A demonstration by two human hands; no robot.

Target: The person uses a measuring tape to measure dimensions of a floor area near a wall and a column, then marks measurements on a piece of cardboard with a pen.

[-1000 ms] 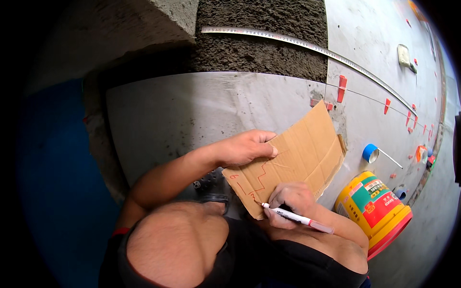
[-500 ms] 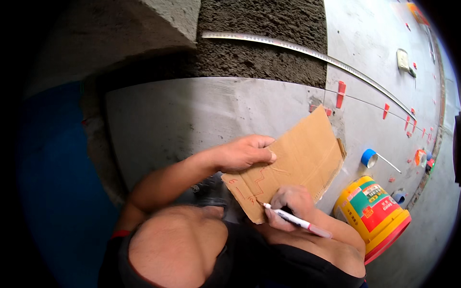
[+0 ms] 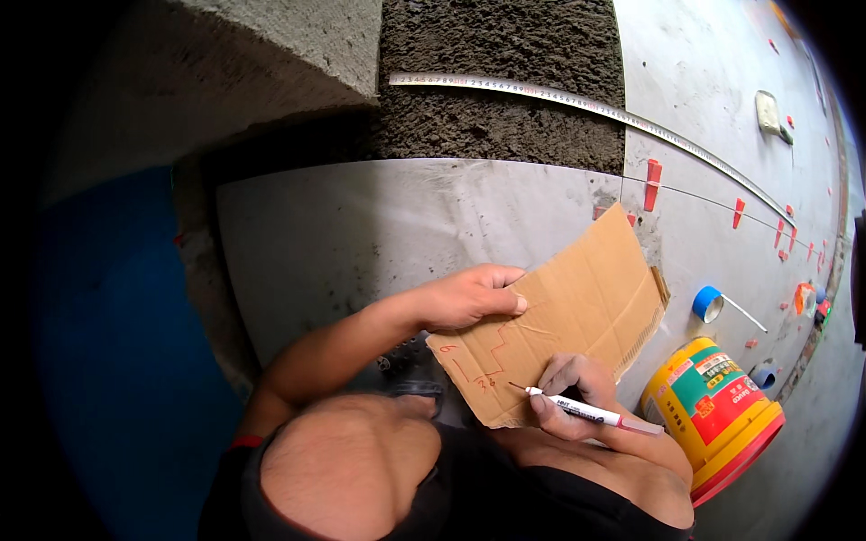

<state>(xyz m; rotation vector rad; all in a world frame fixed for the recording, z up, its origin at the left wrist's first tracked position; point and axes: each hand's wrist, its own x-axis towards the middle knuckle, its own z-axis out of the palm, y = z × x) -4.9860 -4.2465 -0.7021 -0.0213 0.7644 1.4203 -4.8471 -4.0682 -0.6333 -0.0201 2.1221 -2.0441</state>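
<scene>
My left hand [image 3: 471, 296] grips the upper left edge of a torn piece of brown cardboard [image 3: 586, 298], its thumb on top and its other fingers hidden beneath. A red zigzag line and several handwritten red marks are on the cardboard's left part. My right hand [image 3: 582, 389] holds a white marker pen [image 3: 586, 410] with a red end, in a writing grip over the cardboard's lower edge. Its thin tip points left, a little right of the lowest marks; I cannot tell whether it touches.
Large grey tiles [image 3: 307, 221] border dark rough mortar [image 3: 501, 41]. A long metal ruler [image 3: 667, 133] spans the mortar and tiles. Red wedges [image 3: 653, 185] stand along a joint. On the right are a blue tape roll [image 3: 708, 304], a yellow bucket [image 3: 713, 406] and a white sponge-like block [image 3: 767, 113].
The marker tip has moved right, away from the lowest red marks, and those marks now show more fully. The whole view has shifted slightly. My left hand keeps its grip.
</scene>
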